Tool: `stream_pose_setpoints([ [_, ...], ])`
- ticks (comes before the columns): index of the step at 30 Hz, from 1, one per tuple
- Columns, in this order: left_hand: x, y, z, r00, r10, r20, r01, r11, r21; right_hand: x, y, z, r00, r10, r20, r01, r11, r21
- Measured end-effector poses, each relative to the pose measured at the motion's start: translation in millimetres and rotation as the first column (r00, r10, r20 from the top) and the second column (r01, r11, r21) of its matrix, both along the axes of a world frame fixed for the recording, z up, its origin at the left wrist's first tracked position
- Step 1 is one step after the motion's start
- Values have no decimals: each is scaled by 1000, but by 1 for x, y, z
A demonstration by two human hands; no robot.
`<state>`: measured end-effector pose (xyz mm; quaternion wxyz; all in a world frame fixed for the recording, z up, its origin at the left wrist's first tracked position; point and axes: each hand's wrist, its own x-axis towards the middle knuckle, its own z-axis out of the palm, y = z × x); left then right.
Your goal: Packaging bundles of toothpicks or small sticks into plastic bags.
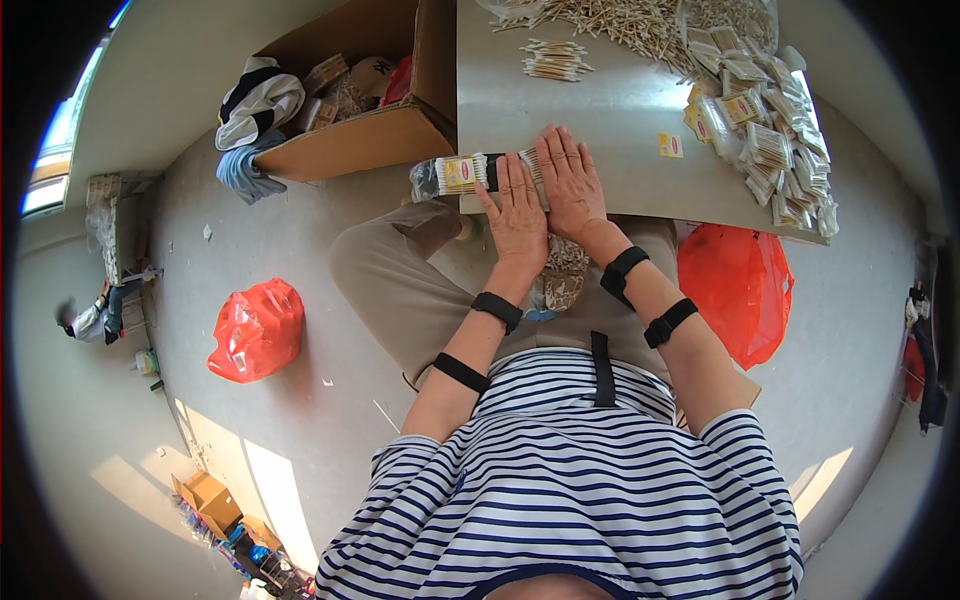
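Note:
Both hands lie close together at the front edge of the metal table (610,130), fingers stretched out and pointing away from me. My left hand (519,222) is flat, its thumb side touching my right hand (573,187). Between and under the fingers, white tips of cotton swabs (529,158) show; most of that bundle is hidden. Just left of my left hand, a clear packet of cotton swabs (461,174) with a yellow and red label juts past the table's left edge. Its darker plastic end (424,180) sticks out further left.
A heap of loose swabs (610,18) covers the table's far side, near a small group of swabs (557,60). Filled packets (770,150) pile up on the right, by a yellow card (670,146). An open cardboard box (350,145) stands left; red bags (257,330) sit on the floor.

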<state>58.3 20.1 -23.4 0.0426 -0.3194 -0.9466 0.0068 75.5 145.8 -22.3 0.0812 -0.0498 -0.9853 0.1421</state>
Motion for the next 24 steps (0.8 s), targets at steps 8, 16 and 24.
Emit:
stream_pose_setpoints([
  [8, -4, -7, 3, 999, -42, 7, 42, 999, -18, -4, -20, -6, 990, -124, 60, 117, 987, 112],
  [16, -14, -17, 7, 994, -107, -21, 107, 994, -9, -5, -38, -16, 971, -238, 23, 235, 968, 93],
  [24, -36, -20, 12, 954, -297, 48, 289, 947, 138, -2, -34, -10, 978, -204, 44, 205, 978, -25],
])
